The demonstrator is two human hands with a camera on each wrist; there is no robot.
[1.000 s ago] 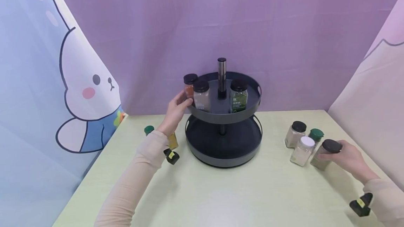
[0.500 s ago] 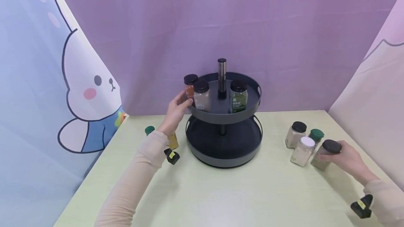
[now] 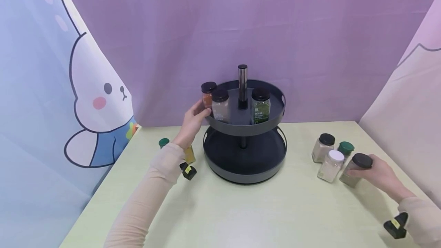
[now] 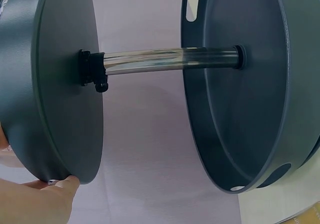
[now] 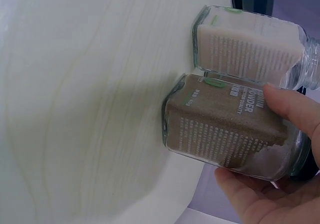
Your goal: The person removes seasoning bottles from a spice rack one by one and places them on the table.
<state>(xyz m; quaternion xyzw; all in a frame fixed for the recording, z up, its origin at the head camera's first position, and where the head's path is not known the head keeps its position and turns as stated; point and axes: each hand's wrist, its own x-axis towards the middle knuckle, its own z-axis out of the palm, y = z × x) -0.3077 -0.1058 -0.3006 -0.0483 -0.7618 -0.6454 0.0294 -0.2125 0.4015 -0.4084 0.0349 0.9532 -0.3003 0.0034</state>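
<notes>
My left hand [image 3: 191,123] grips the left rim of the upper tray [image 3: 237,129] of a dark grey two-tier turntable, beside an orange spice jar [image 3: 208,100]. In the left wrist view its thumb [image 4: 67,186] lies at the tray's lower edge; the other fingers are partly hidden. My right hand [image 3: 380,175] holds a spice jar of brown powder [image 5: 225,124] with a black lid, thumb and fingers on its opposite sides near the lid. That jar stands slightly tilted at the right, close to a white-lidded jar [image 3: 330,167].
A jar of pale powder [image 3: 220,110] and a green herb jar [image 3: 260,110] stand on the upper tray. The lower tray [image 3: 244,163] sits beneath. Black-lidded [image 3: 322,149] and green-lidded [image 3: 345,148] jars stand at right; green-lidded [image 3: 164,142] and yellow [image 3: 189,155] jars lie partly behind the left arm.
</notes>
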